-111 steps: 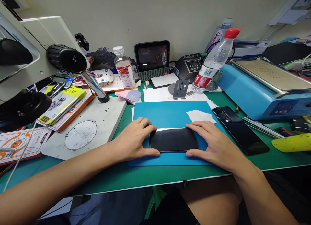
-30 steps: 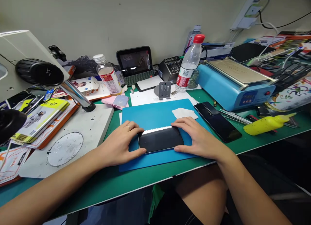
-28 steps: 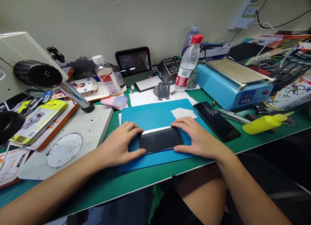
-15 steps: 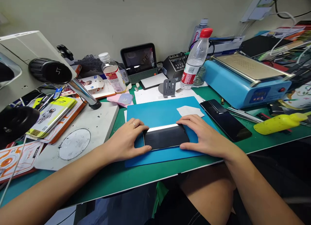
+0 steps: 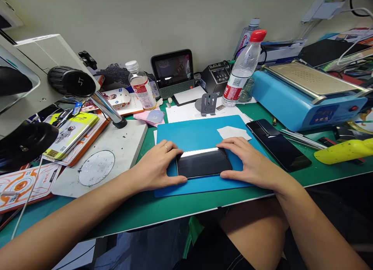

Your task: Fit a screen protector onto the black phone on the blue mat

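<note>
Left hand [image 5: 160, 167] and right hand [image 5: 247, 161] each grip one short end of the black phone [image 5: 204, 163], thumbs on its near side. It's toward the front edge of the blue mat [image 5: 189, 132], long axis roughly along the desk's [image 5: 145, 213] front edge, neither hand really closer.

From my end I count two hands, left hand [image 5: 159, 165] and right hand [image 5: 250, 161], and two dark phones: a phone [image 5: 205, 165] nearer the front edge of the mat [image 5: 189, 132], a second phone [image 5: 279, 147] by its right edge. I make it four bottles: white-capped bottle [image 5: 142, 89], red-capped bottle [image 5: 244, 67] and rear bottle [image 5: 243, 39] toward the back of the table [image 5: 157, 209], yellow bottle [image 5: 344, 150] toward its front edge.
</note>
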`<state>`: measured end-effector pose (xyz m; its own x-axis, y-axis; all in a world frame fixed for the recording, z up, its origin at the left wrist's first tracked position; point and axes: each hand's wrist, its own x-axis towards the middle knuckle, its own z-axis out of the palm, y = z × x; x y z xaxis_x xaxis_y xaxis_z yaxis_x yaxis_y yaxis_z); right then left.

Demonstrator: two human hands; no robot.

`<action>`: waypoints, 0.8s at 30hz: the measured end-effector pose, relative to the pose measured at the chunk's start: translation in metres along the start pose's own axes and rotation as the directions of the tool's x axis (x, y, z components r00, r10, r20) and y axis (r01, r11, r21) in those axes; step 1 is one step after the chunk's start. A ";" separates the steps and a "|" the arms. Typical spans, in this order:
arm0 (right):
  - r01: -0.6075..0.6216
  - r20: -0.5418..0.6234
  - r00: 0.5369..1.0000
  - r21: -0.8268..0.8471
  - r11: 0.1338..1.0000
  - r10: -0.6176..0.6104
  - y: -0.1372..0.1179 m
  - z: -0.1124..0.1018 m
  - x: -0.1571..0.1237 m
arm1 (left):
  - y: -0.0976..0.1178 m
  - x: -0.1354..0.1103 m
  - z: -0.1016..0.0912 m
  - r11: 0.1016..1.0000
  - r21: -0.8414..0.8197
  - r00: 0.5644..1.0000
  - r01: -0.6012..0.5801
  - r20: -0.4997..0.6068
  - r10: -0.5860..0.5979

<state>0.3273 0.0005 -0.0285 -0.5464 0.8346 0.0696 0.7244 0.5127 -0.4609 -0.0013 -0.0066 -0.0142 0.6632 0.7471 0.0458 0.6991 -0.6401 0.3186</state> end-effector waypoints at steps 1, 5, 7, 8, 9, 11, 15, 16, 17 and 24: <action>-0.002 -0.001 1.000 0.006 1.000 0.002 0.000 0.000 0.000 | 0.000 0.000 0.000 1.000 -0.004 1.000 0.005 0.001 -0.005; -0.011 -0.010 1.000 0.019 1.000 0.011 -0.001 0.000 -0.001 | 0.001 0.000 0.001 1.000 -0.014 1.000 0.017 0.000 -0.017; -0.002 -0.011 1.000 0.012 1.000 0.002 -0.001 -0.001 -0.001 | 0.002 0.000 0.001 1.000 -0.014 1.000 0.019 -0.002 -0.019; 0.004 -0.010 1.000 0.010 1.000 -0.004 -0.001 -0.001 -0.002 | 0.002 0.000 0.001 1.000 -0.017 1.000 0.021 -0.002 -0.021; 0.008 -0.007 1.000 0.010 1.000 -0.008 -0.001 -0.001 -0.002 | 0.002 0.000 0.001 1.000 -0.021 1.000 0.023 -0.002 -0.023; 0.009 -0.007 1.000 0.016 1.000 -0.009 -0.001 -0.002 -0.003 | 0.001 -0.001 0.002 0.999 -0.030 1.000 0.026 0.002 -0.026; 0.014 -0.020 1.000 0.024 1.000 -0.014 -0.002 -0.002 -0.004 | 0.000 -0.002 0.003 0.999 -0.025 1.000 0.022 0.001 -0.022; 0.018 -0.021 1.000 0.024 1.000 -0.017 -0.002 -0.002 -0.005 | 0.000 -0.002 0.004 1.000 -0.024 1.000 0.019 0.000 -0.019; 0.020 -0.021 1.000 0.025 0.999 -0.020 -0.002 -0.002 -0.005 | -0.001 -0.002 0.004 1.000 -0.024 1.000 0.016 -0.001 -0.016; 0.036 -0.039 0.999 0.051 0.998 -0.034 0.000 -0.001 -0.005 | 0.000 -0.002 0.004 0.999 -0.040 1.000 0.013 0.000 -0.013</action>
<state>0.3305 -0.0038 -0.0280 -0.5540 0.8239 0.1198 0.6816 0.5315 -0.5029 -0.0020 -0.0091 -0.0180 0.6541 0.7552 0.0419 0.6963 -0.6229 0.3566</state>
